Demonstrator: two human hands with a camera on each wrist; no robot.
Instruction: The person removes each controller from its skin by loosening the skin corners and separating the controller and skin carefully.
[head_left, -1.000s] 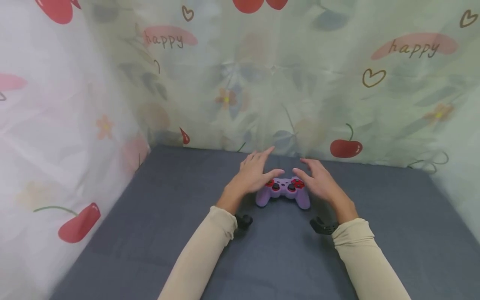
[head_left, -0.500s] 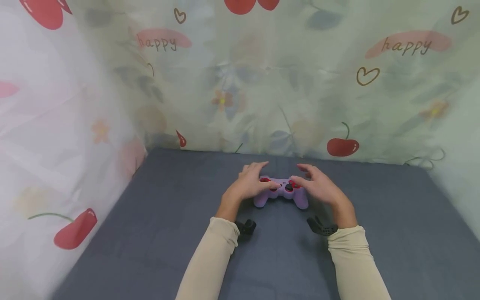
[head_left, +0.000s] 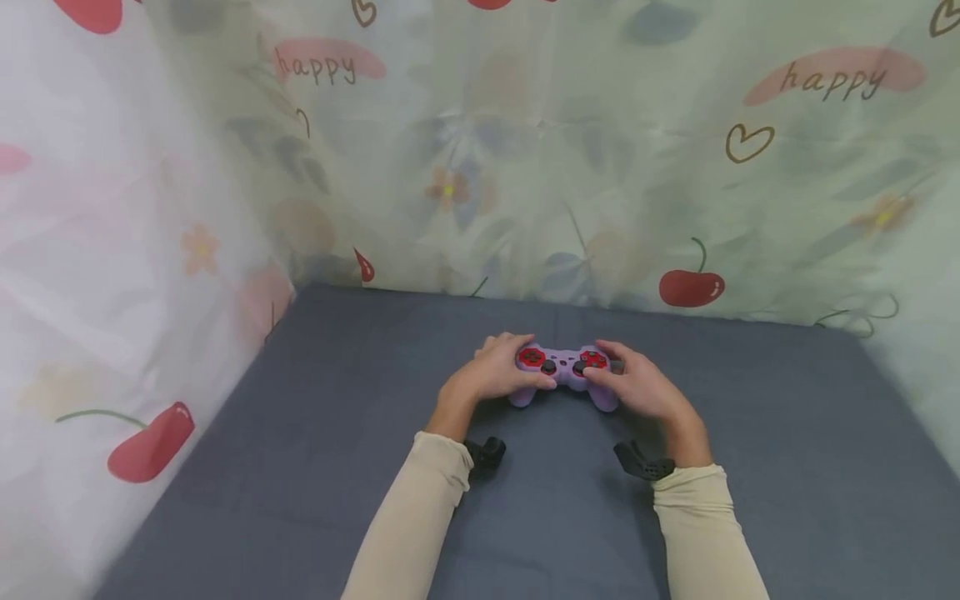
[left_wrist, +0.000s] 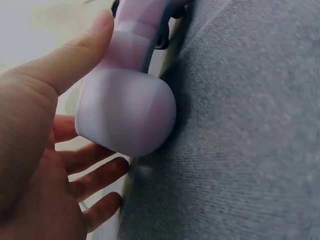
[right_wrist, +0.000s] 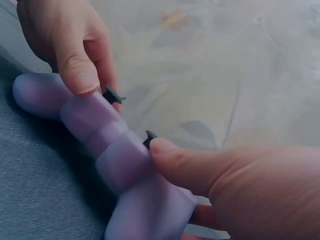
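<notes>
Gripping the purple game controller (head_left: pixel 567 372) from either side, our left hand (head_left: pixel 491 375) and right hand (head_left: pixel 636 385) curled round its handles. Both thumbs lay on its face, forearms angled inward over the grey cloth (head_left: pixel 315 450).

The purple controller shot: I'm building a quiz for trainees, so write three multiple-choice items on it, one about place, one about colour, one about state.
1. Where is the controller?
A. on the grey cloth surface, between both hands
B. hanging on the curtain
C. on the person's lap

2. What colour are its two button pads?
A. green
B. red
C. white

3. How do the hands stand?
A. both flat on the cloth, away from it
B. only one touches it
C. left hand and right hand both grip it, thumbs on top

Answers:
1 A, the head view shows it low over the cloth between the wrists.
2 B, red pads flank the black sticks.
3 C, fingers wrap each handle in the wrist views.
</notes>
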